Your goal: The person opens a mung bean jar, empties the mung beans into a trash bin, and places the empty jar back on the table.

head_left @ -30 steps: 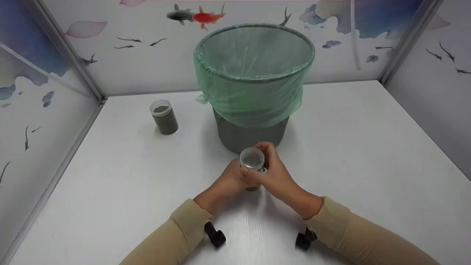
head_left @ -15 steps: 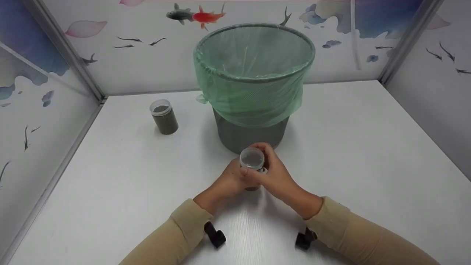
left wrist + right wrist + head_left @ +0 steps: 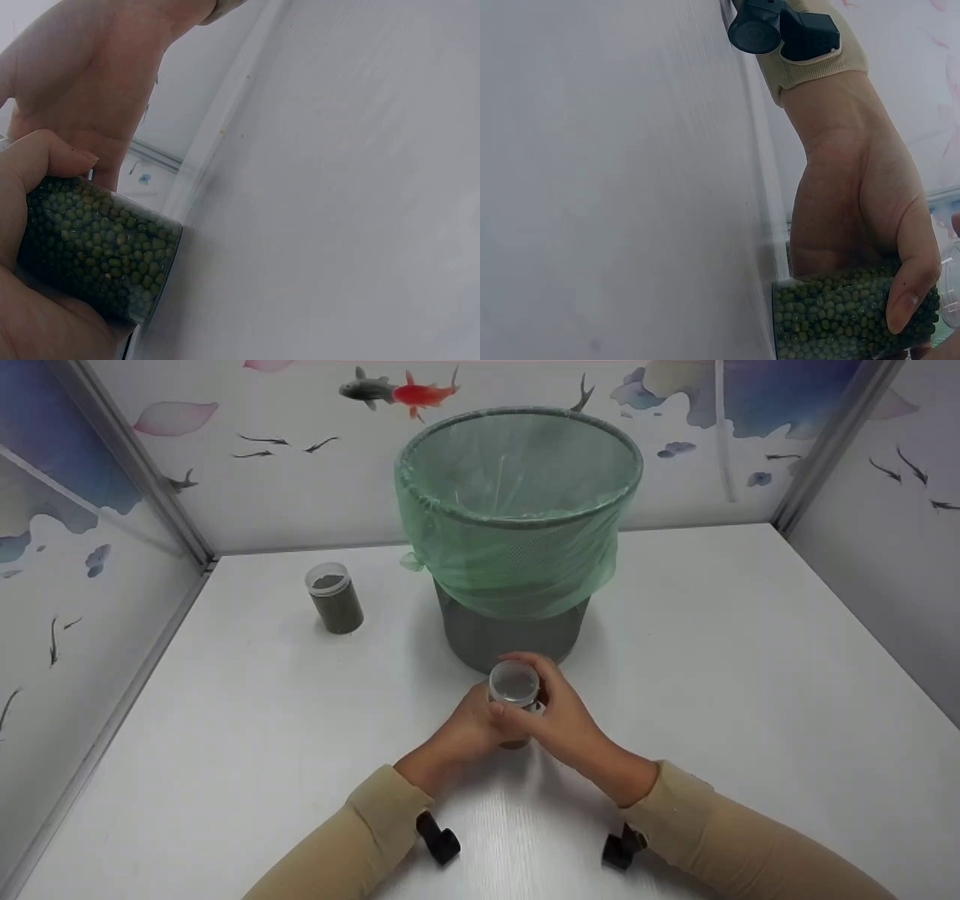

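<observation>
A clear jar of mung beans (image 3: 105, 244) is upright in the head view, just in front of the bin, with its round clear lid (image 3: 515, 682) facing up. My left hand (image 3: 474, 724) wraps round the jar's body; its thumb presses the side in the right wrist view. With thumb and curled fingers, my right hand (image 3: 564, 716) grips the lid's rim from the right. Between the hands, part of the jar is hidden. The right wrist view shows the jar's clear top (image 3: 951, 289) at the right edge. Whether the lid is loose cannot be told.
Behind the hands stands a grey mesh bin (image 3: 514, 637) lined with a green plastic bag (image 3: 517, 562). Another clear-topped jar (image 3: 337, 607) with dark contents stands to its left. Printed wall panels enclose the white table (image 3: 750, 697) at the back and sides.
My right fingertips have slid slightly leftward round the far side of the lid. The left hand and the jar's body stay in place.
</observation>
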A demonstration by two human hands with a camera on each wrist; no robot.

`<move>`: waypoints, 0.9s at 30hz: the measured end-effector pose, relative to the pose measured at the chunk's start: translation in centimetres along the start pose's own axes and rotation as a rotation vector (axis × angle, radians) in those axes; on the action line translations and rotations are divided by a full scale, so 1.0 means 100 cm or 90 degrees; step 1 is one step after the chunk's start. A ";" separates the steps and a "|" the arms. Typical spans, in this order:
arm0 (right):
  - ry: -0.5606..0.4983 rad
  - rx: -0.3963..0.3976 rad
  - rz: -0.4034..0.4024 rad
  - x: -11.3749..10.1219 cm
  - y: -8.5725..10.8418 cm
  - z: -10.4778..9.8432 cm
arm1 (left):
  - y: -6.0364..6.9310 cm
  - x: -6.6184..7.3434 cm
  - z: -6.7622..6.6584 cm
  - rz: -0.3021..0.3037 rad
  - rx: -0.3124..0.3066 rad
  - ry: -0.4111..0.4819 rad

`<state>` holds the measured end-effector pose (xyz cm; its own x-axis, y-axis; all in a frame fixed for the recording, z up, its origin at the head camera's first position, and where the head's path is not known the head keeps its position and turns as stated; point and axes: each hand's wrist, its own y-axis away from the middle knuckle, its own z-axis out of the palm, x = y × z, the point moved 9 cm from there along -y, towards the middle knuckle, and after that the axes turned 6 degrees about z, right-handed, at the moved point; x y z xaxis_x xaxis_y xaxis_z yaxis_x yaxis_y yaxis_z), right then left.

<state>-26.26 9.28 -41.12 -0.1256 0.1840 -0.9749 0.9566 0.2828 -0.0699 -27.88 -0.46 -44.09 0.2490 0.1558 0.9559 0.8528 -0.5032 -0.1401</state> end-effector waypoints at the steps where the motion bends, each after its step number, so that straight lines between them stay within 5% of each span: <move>1: 0.000 -0.001 0.000 0.000 0.000 0.000 | 0.001 0.001 0.000 0.007 -0.004 0.003; 7: -0.007 -0.007 0.006 0.001 0.000 0.000 | 0.002 0.003 0.000 0.026 -0.010 0.012; 27: -0.025 0.013 0.013 0.002 0.000 -0.002 | -0.001 -0.001 -0.001 -0.002 0.003 -0.001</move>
<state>-26.38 9.48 -41.26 -0.0956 0.1526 -0.9837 0.9642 0.2599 -0.0534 -28.00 -0.54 -44.10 0.2463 0.1587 0.9561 0.8555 -0.4992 -0.1375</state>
